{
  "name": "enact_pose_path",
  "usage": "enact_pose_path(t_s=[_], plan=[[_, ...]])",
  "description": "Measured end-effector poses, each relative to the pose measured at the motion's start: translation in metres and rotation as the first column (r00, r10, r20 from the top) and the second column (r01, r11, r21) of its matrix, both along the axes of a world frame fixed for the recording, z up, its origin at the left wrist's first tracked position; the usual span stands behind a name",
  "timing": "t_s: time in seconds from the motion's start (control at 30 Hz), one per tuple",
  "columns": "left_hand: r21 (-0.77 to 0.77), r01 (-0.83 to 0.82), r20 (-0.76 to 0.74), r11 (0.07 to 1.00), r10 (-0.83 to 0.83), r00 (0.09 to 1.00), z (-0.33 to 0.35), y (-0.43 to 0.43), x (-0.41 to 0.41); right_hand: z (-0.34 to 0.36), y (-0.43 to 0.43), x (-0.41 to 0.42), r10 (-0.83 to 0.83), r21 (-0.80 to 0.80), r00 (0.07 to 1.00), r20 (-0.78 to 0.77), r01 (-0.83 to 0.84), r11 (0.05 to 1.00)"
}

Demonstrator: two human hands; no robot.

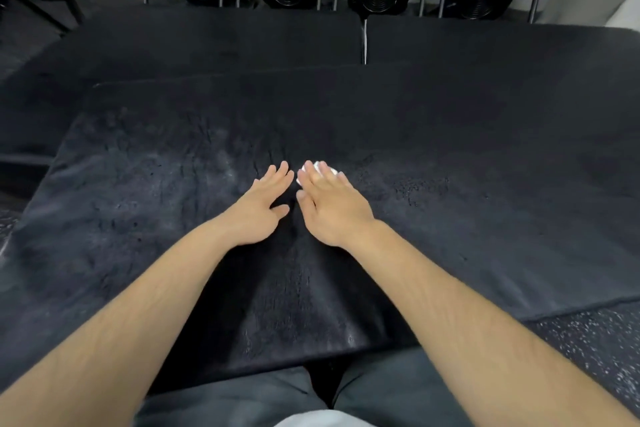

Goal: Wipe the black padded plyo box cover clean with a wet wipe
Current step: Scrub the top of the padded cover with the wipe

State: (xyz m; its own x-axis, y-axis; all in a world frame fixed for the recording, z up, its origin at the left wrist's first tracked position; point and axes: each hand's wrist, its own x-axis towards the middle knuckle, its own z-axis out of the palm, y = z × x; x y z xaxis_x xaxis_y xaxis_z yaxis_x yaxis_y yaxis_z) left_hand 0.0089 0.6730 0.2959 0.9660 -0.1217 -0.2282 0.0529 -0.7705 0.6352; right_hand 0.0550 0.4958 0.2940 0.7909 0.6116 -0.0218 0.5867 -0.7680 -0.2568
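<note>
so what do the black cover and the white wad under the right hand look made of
Cover: likely vinyl or faux leather over foam; dull sheen, fine cracks, creases radiating from the pressed spot. Wipe: probably thin nonwoven cloth, white and bunched; mostly hidden under the right hand, so uncertain.

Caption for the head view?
Right hand presses a white wet wipe onto the black padded plyo box cover; left hand rests alongside.

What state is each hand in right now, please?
Left hand: open, flat on the black cover, holding nothing.
Right hand: open, straight fingers pressing the wet wipe onto the cover.
</note>
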Motion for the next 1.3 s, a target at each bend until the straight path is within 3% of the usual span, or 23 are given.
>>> enact_pose_path(t_s=[0.1,0.2,0.4,0.53,0.73,0.9,1.03,1.13,1.3], plan=[[-0.018,0.014,0.010,1.000,-0.014,1.000,0.002,0.002,-0.002,-0.001,0.013,-0.028,0.021,0.056,0.999,-0.046,-0.019,0.998],[-0.024,0.026,-0.047,0.999,-0.027,0.999,0.004,0.004,-0.005,-0.005,-0.014,-0.065,0.145,-0.012,0.988,-0.059,-0.145,0.989],[-0.037,-0.032,-0.144,0.999,0.026,0.989,0.014,0.001,-0.005,0.001,-0.021,-0.027,-0.014,-0.060,0.997,-0.077,0.009,0.998],[0.011,0.047,-0.070,0.999,-0.046,0.997,0.011,-0.001,-0.006,0.000,-0.032,-0.066,0.147,-0.081,0.988,-0.054,-0.151,0.985],[0.008,0.028,-0.082,1.000,-0.027,0.996,0.009,0.000,-0.005,0.012,-0.032,-0.030,-0.085,-0.018,0.993,-0.087,0.084,0.996],[0.061,0.062,-0.030,0.996,-0.060,0.998,0.005,0.001,-0.005,0.009,-0.040,-0.078,0.108,-0.054,0.981,-0.160,-0.118,0.992],[0.175,0.069,-0.034,0.982,-0.064,0.997,0.009,-0.009,-0.014,0.004,-0.048,-0.091,0.028,-0.059,0.992,-0.124,-0.036,0.998],[0.198,0.145,-0.093,0.969,-0.128,0.987,0.011,-0.022,-0.042,-0.003,-0.045,-0.121,0.085,-0.023,0.993,-0.087,-0.088,0.996],[0.253,0.155,-0.043,0.955,-0.149,0.988,-0.001,-0.022,-0.067,0.003,-0.050,-0.073,-0.035,-0.059,0.995,-0.098,0.030,0.998]])
